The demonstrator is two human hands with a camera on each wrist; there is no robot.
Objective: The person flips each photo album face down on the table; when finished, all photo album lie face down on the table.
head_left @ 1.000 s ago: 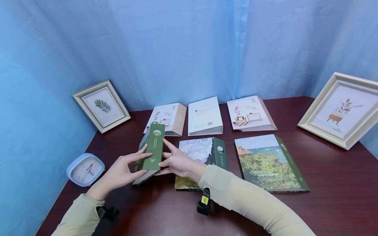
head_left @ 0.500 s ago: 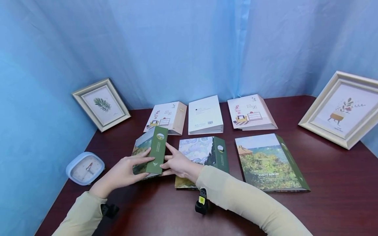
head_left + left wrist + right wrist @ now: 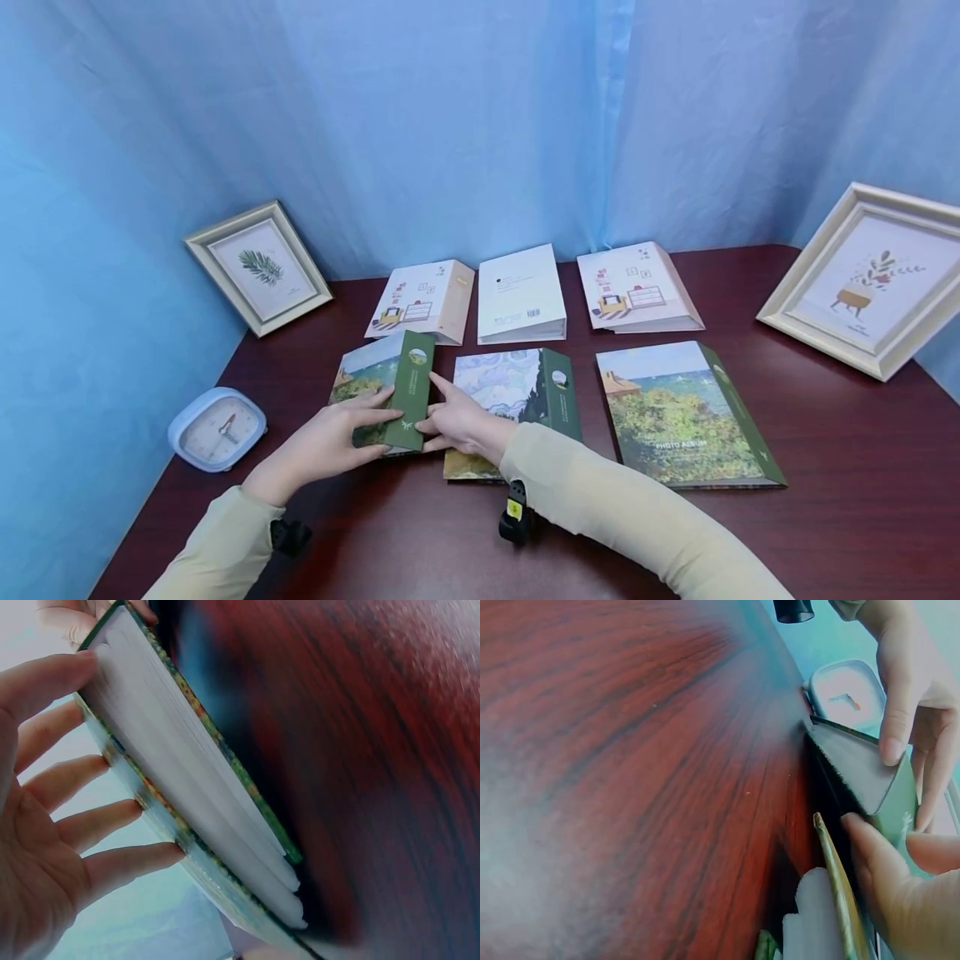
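Observation:
A photo album (image 3: 369,367) with a seaside-garden cover and green spine is tilted between both hands, spine side raised. The left hand (image 3: 330,442) holds it, fingers lying on the front cover by the spine and thumb at the lower end near the page block (image 3: 180,742). At the spine's right edge, the right hand (image 3: 459,419) grips it; in the right wrist view a digit reaches beneath the back cover. A second green-spined album (image 3: 498,375), with a swirling-sky cover, lies partly behind the right hand. Farther right lies a matching garden album (image 3: 675,417).
Along the curtain lie a pink-spined album (image 3: 420,292), a white album (image 3: 520,292) and another pink-spined album (image 3: 633,287). A blue clock (image 3: 217,429) stands left of the left hand. Picture frames stand at left (image 3: 258,268) and right (image 3: 862,275). Everything is on a dark red table (image 3: 420,533).
Both hands have lowered the held album, turning it from near upright on its edge toward lying flat, so its front cover shows more. It has shifted slightly right and nearer.

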